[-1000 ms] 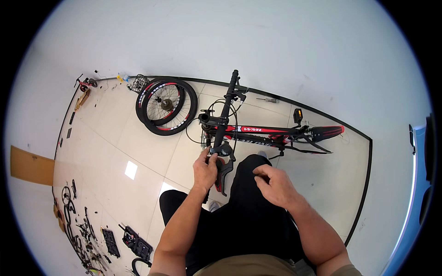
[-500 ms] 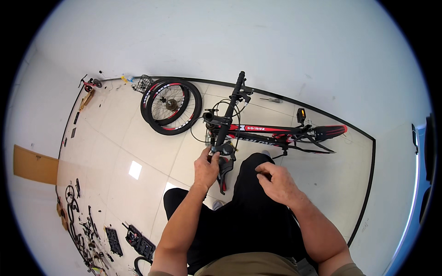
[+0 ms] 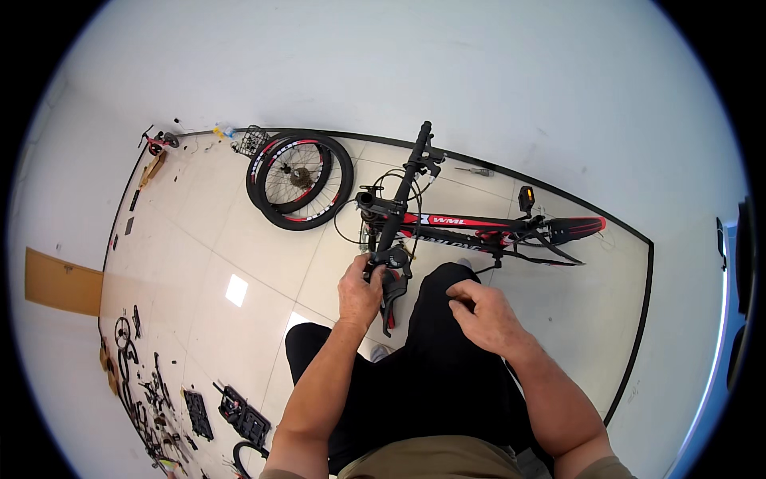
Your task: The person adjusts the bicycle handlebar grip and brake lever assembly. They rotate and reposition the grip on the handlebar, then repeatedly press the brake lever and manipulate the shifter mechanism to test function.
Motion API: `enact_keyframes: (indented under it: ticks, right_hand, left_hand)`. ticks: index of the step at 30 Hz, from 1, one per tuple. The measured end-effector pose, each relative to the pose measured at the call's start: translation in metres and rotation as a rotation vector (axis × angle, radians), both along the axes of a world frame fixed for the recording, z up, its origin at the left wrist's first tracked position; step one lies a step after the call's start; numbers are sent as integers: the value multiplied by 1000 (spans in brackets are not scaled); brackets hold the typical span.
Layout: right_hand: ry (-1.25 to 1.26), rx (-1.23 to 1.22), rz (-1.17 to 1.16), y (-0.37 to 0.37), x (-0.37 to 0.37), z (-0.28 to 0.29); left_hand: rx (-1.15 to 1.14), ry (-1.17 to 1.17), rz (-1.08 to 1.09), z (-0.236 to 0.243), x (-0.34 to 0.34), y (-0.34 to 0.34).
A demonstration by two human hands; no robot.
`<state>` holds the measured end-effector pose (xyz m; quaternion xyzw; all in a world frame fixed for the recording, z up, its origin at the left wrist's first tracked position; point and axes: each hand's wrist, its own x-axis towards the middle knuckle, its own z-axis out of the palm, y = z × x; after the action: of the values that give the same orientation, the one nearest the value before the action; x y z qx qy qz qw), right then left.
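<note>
A red and black bicycle frame (image 3: 447,221) stands ahead of me with no wheels fitted that I can see. Its black handlebar (image 3: 400,211) runs from the far side down toward my left hand (image 3: 361,294), whose thumb and fingers close round the near end. Just right of those fingertips sit a round black shifter (image 3: 394,257) and a brake lever (image 3: 389,307). My right hand (image 3: 487,318) is over my right knee, away from the bicycle, its fingers curled in with the thumb. Whatever may lie inside them is hidden.
Two wheels (image 3: 303,222) overlap on the tiled floor beyond the frame, beside a wire basket (image 3: 254,140). An open black tool case (image 3: 242,415) lies at lower left near scattered bike parts (image 3: 159,391). A small red bike (image 3: 162,143) stands at the far left wall.
The view has shifted slightly. The handlebar has tilted a little, its far end moving right, while my left hand keeps hold of the near end. My right hand stays curled over the knee.
</note>
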<state>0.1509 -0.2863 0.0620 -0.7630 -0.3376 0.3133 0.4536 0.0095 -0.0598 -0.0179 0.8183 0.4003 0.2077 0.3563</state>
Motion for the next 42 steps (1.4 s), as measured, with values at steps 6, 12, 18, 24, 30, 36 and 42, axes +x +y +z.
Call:
enact_keyframes:
  ticks: [6, 12, 18, 24, 30, 36, 42]
  right_hand:
    - [-9, 8, 13, 0, 1, -2]
    - [-12, -9, 30, 0, 1, 0]
    - [-2, 20, 17, 1, 0, -3]
    - [-14, 12, 17, 1, -1, -3]
    - [-24, 5, 9, 0, 0, -4]
    - [2, -8, 16, 0, -1, -2]
    - [-4, -14, 23, -1, 1, -2]
  left_hand:
    - [105, -22, -18, -7, -1, 2]
    - [60, -23, -15, -2, 0, 0]
    - [126, -82, -22, -11, -2, 2]
    - [129, -68, -17, -15, -2, 4]
    - [-13, -46, 32, 0, 3, -2]
    - [111, -87, -52, -22, -4, 8]
    - [36, -84, -12, -6, 2, 0]
